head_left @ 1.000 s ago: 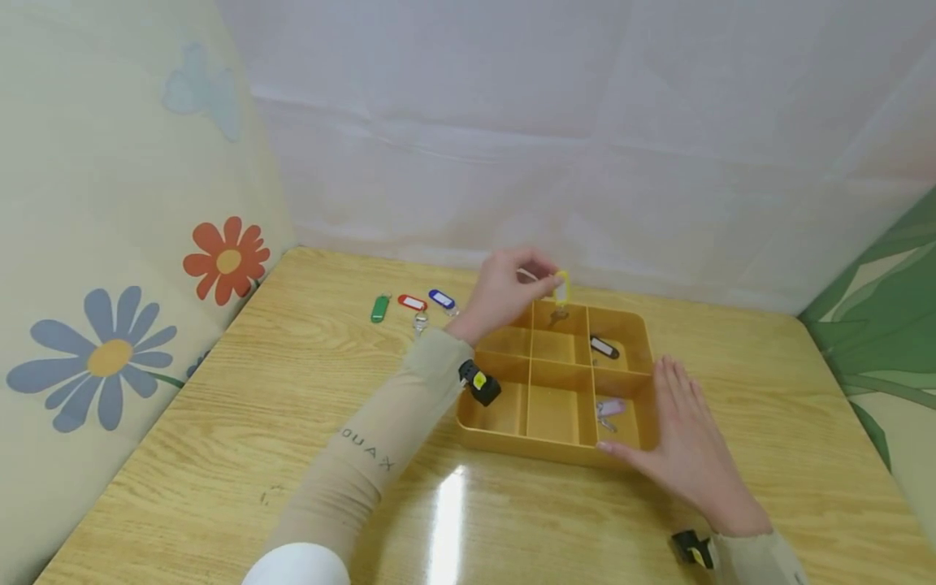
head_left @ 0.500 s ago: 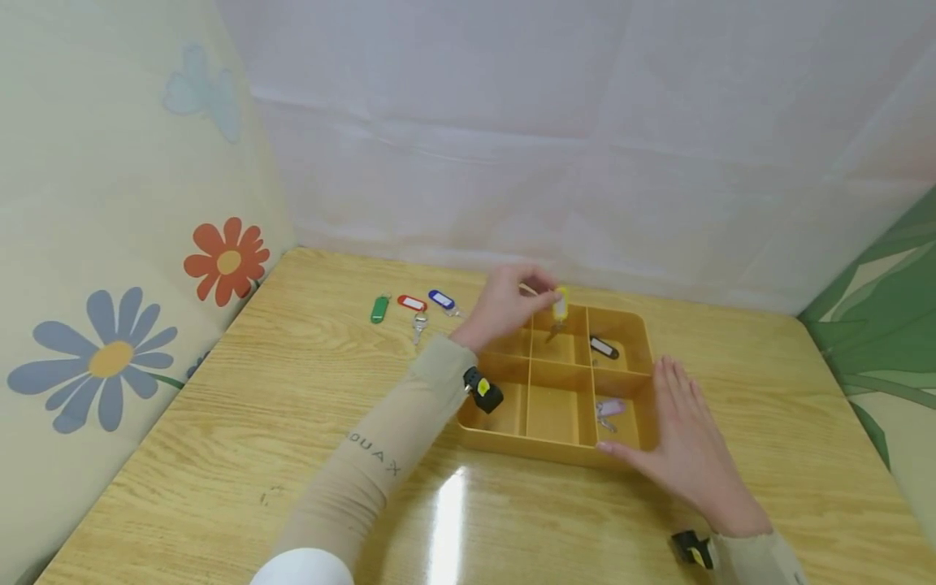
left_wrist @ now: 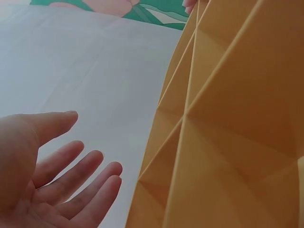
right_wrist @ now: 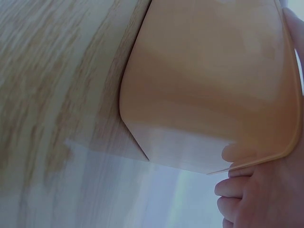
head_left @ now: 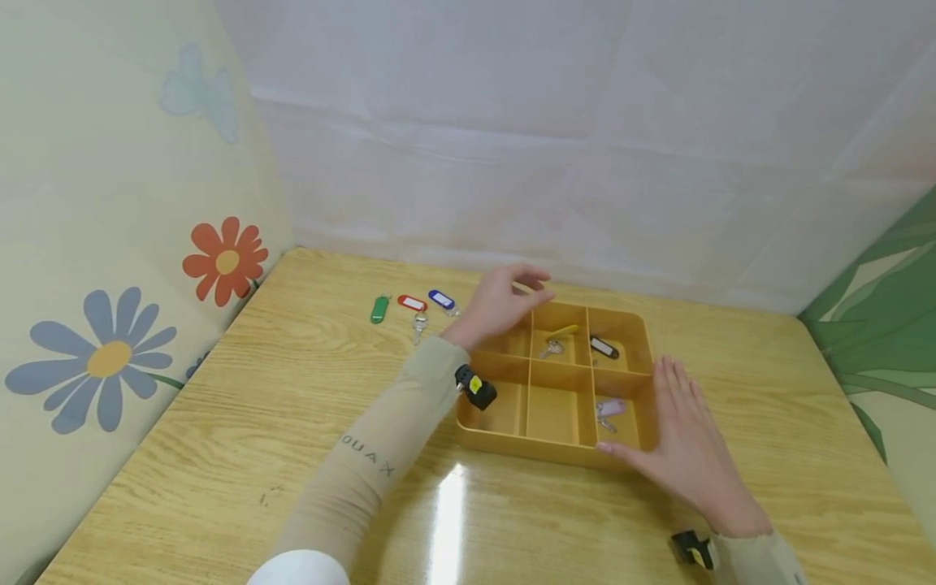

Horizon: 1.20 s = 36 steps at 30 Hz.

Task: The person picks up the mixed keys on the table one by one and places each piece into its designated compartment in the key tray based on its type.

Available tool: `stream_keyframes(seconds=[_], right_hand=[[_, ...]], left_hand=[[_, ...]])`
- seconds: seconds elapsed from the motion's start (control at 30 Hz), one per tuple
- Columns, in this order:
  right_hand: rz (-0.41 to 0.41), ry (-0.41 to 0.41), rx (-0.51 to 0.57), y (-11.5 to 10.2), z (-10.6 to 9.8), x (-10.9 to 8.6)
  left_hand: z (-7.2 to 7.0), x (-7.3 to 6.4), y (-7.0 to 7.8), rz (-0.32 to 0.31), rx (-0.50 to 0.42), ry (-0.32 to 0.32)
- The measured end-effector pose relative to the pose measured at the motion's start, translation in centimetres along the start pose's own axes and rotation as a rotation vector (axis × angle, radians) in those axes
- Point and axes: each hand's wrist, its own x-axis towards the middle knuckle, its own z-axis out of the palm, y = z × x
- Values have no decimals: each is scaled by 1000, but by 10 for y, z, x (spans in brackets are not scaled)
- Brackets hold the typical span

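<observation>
My left hand (head_left: 500, 305) hovers over the back left of an orange divided organizer box (head_left: 537, 447). Its fingers are spread and hold nothing, as the left wrist view also shows. A yellow key tag (head_left: 562, 332) with a key (head_left: 553, 348) lies in the back middle compartment, just right of that hand. My right hand (head_left: 695, 455) rests against the box's right side, fingers straight along the wall and thumb at the front rim. A black key tag (head_left: 604, 347) is in the back right compartment, a purple key tag (head_left: 610, 407) in the front right one.
Left of the box on the wooden table (head_left: 292, 382) lie a green key tag (head_left: 379, 309), a red key tag (head_left: 413, 302) with its key, and a blue key tag (head_left: 442, 299). A pale cloth backdrop (head_left: 439, 162) rises behind the table.
The yellow key tag has gone down from the left hand's pinch into the back middle compartment. The left hand has let go and drawn slightly left. The right hand has stayed put.
</observation>
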Motion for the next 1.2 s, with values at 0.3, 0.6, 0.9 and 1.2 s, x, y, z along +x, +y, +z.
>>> stream_keyframes(seconds=[0.3, 0.6, 0.9, 1.2], right_hand=[[3, -7, -5, 0, -2, 0], [-7, 3, 1, 1, 0, -1], [-3, -4, 0, 1, -1, -1], [-15, 3, -10, 2, 0, 1]], left_hand=[[-9, -7, 2, -19, -4, 17], [-21, -12, 2, -26, 3, 58], [-27, -14, 1, -21, 0, 100], [-30, -23, -2, -36, -5, 103]])
